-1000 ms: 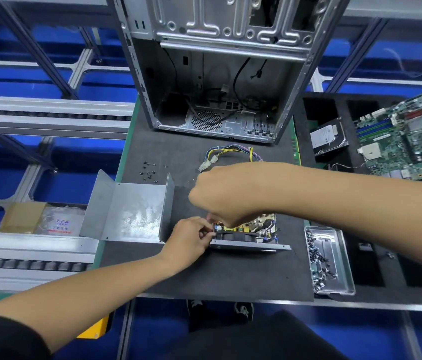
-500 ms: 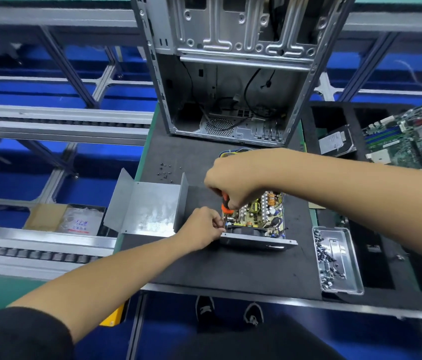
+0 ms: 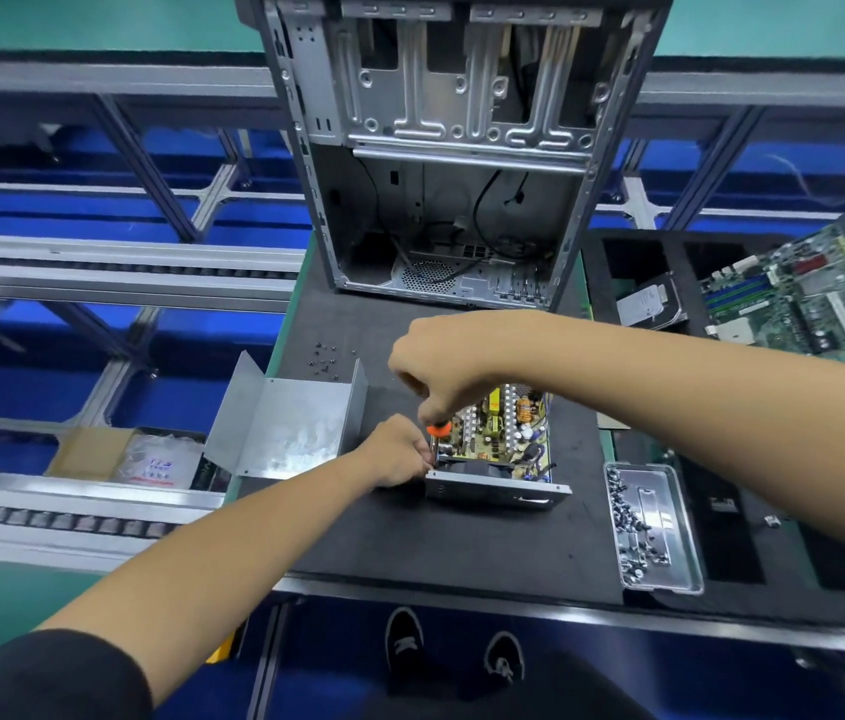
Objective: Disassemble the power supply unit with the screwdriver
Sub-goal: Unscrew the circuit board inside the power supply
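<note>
No readable labels. Right hand fisted around the orange screwdriver over the power supply unit; left hand pinched its corner.

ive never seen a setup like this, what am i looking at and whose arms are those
No machine here: a person wears a camera on the head, so you look down along their own arms. The right hand grips an orange-handled screwdriver over an opened power supply unit on a black mat. The left hand steadies the unit's left edge. Its removed metal cover lies to the left, a tray of screws to the right, an empty computer case behind.
</note>
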### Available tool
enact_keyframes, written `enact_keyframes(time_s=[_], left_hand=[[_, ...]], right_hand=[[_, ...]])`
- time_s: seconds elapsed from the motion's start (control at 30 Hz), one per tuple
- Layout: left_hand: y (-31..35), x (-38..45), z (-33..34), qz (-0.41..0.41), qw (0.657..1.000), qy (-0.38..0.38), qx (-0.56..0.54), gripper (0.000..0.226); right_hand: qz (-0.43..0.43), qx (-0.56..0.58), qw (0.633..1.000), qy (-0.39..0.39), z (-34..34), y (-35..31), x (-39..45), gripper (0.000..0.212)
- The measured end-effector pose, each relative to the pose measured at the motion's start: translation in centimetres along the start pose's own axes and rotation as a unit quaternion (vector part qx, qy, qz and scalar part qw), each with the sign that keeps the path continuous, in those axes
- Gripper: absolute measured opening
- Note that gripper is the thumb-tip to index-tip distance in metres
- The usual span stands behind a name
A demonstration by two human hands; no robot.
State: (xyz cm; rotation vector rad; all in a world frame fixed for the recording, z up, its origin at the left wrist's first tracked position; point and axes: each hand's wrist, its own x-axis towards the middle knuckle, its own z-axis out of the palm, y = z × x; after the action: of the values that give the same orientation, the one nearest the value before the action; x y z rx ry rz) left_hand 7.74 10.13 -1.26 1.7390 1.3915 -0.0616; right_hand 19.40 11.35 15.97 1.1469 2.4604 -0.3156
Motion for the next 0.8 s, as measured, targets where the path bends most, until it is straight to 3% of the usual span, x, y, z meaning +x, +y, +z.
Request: enact_keyframes(time_s=[0.13, 0.3, 0.4, 0.47, 0.6, 0.7, 0.8], left_hand=[[0.2, 0.0, -0.3, 0.008, 1.0, -0.016, 0.0, 0.007], [0.6, -0.3, -0.4, 0.005, 0.999, -0.049, -0.006, 0.019], [0.2, -0.1, -0.3, 0.009, 1.0, -0.026, 0.013, 0.006], [0.1, 0.1, -0.2, 0.008, 0.999, -0.03, 0.017, 0.013], [0.0, 0.4, -0.3, 0.001, 0.999, -0.043, 0.006, 0.006], [0.1, 0.2, -0.5, 0.003, 0.999, -0.05, 0.009, 0.006], [0.3, -0.1, -0.6, 0.009, 0.998, -0.065, -0.014, 0.014]], right_hand=[[-0.047, 0.014, 0.998, 0.039, 0.6, 0.1, 0.0, 0.018], [-0.076, 0.031, 0.997, 0.004, 0.7, 0.0, 0.1, 0.018], [-0.042, 0.024, 0.999, -0.023, 0.4, -0.4, -0.1, 0.026], [0.021, -0.017, 0.998, -0.056, 0.1, -0.6, -0.1, 0.039], [0.01, -0.11, 0.993, -0.03, 0.2, -1.2, 0.1, 0.029], [0.022, -0.031, 0.999, -0.024, 0.0, -0.8, -0.2, 0.032], [-0.022, 0.011, 1.0, 0.008, -0.2, -0.5, -0.5, 0.031]])
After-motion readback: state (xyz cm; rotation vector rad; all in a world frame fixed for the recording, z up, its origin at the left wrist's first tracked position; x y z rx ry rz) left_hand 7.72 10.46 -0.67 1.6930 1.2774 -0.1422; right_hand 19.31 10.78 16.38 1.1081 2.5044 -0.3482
